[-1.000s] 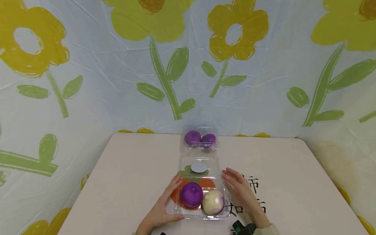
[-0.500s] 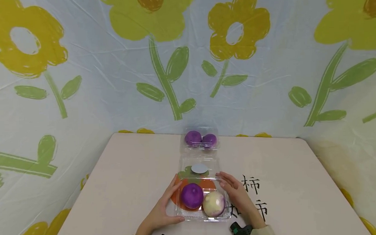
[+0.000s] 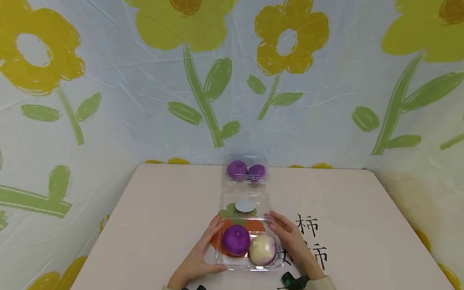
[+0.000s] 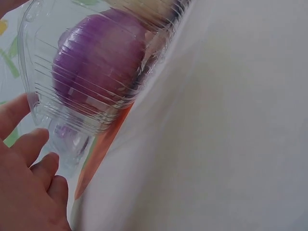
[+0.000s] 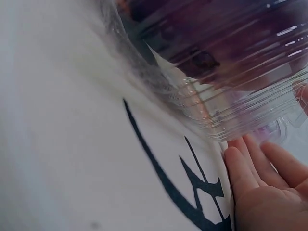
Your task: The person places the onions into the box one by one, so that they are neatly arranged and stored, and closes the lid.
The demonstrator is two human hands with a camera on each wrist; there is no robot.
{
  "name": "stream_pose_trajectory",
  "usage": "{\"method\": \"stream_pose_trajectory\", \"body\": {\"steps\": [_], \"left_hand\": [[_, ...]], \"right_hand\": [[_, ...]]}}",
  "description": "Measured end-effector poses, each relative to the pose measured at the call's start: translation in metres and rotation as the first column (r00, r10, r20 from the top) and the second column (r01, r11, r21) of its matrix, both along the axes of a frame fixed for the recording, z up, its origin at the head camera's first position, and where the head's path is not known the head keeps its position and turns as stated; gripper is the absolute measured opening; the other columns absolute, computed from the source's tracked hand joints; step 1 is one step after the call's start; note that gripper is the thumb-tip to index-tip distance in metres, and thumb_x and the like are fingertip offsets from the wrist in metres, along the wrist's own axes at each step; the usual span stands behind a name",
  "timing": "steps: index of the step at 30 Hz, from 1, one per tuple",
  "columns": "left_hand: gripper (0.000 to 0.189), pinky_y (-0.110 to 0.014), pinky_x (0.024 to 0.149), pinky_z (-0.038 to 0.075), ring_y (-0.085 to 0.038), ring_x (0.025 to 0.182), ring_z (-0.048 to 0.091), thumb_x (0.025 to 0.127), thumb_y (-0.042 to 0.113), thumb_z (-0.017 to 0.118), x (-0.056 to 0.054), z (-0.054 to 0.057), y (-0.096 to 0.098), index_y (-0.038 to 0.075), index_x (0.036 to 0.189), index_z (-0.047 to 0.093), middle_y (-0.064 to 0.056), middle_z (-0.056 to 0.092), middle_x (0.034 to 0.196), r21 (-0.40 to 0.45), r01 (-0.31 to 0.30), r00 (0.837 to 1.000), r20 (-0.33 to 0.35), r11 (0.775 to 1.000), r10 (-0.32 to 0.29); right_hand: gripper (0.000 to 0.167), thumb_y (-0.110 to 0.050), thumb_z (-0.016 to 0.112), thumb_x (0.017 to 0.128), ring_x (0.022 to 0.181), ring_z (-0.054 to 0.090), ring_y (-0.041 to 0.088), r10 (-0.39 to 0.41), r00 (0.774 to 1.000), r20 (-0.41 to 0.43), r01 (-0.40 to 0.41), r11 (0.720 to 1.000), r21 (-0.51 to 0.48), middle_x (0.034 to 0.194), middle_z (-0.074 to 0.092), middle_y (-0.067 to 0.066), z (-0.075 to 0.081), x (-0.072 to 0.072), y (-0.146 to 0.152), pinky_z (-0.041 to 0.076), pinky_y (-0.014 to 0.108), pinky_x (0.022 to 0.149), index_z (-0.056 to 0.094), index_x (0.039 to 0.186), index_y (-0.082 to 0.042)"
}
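A clear plastic clamshell box (image 3: 259,268) stands on the table with its lid (image 3: 234,197) laid back, a white oval label on it. Inside are a purple onion (image 3: 236,240) and a pale, purple-tinged round vegetable (image 3: 263,249); its kind is unclear. My left hand (image 3: 195,261) spans the box's left side, thumb at the front corner and a fingertip on the rim in the left wrist view. Along the right side my right hand (image 3: 294,243) touches the back corner with nearly straight fingers. In the right wrist view, the other right fingers (image 5: 240,168) lie beside the box wall.
Behind the lid is a clear container (image 3: 243,159) with two purple round vegetables (image 3: 237,169). The pale table cover (image 3: 172,198) carries a printed orange fruit and black characters (image 3: 307,225). A flowered cloth (image 3: 146,101) hangs behind and at the sides.
My right hand has moved left onto the box's back right corner, uncovering printed characters. The left hand and the box have stayed nearly still.
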State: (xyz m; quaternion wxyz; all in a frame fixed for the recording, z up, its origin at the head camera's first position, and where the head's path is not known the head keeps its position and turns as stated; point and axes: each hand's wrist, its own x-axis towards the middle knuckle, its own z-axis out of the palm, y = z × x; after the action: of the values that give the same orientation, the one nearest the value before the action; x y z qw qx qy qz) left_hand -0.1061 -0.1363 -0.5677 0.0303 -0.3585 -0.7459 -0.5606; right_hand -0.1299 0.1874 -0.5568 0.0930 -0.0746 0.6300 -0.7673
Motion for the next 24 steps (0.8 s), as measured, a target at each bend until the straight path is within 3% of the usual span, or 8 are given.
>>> {"method": "stream_pose_trajectory", "body": {"steps": [9, 18, 24], "left_hand": [[0.104, -0.026, 0.118, 0.007, -0.050, 0.147, 0.003, 0.070, 0.026, 0.091, -0.0014, 0.0001, -0.0001, -0.001, 0.152, 0.032, -0.031, 0.009, 0.160, 0.011, 0.016, 1.000, 0.009, 1.000, -0.016], [0.105, -0.025, 0.118, 0.007, -0.052, 0.146, 0.004, 0.070, 0.031, 0.091, -0.0004, -0.0014, -0.0002, 0.000, 0.152, 0.033, -0.030, 0.011, 0.161, -0.006, -0.002, 1.000, -0.007, 1.000, 0.001], [0.105, -0.027, 0.117, 0.008, -0.048, 0.147, 0.007, 0.068, 0.030, 0.092, 0.0025, 0.0000, -0.0017, 0.005, 0.152, 0.034, -0.029, 0.010, 0.161, -0.022, -0.016, 1.000, 0.019, 1.000, 0.017]], "right_hand": [[0.056, -0.004, 0.055, 0.100, 0.125, 0.056, 0.011, -0.030, 0.999, 0.016, 0.030, 0.999, 0.011, 0.148, 0.044, 0.025, -0.0001, 0.0004, 0.0003, 0.041, 0.021, 0.105, 0.033, 0.151, 0.001], [0.056, -0.002, 0.053, 0.100, 0.125, 0.057, 0.013, -0.014, 1.000, -0.002, 0.014, 1.000, 0.003, 0.147, 0.043, 0.027, -0.0023, 0.0008, 0.0014, 0.042, 0.023, 0.105, 0.031, 0.151, 0.003], [0.055, -0.001, 0.054, 0.099, 0.123, 0.059, 0.016, -0.031, 1.000, -0.004, 0.031, 1.000, -0.004, 0.145, 0.045, 0.029, -0.0023, 0.0013, 0.0003, 0.043, 0.024, 0.104, 0.034, 0.150, 0.005]]}}
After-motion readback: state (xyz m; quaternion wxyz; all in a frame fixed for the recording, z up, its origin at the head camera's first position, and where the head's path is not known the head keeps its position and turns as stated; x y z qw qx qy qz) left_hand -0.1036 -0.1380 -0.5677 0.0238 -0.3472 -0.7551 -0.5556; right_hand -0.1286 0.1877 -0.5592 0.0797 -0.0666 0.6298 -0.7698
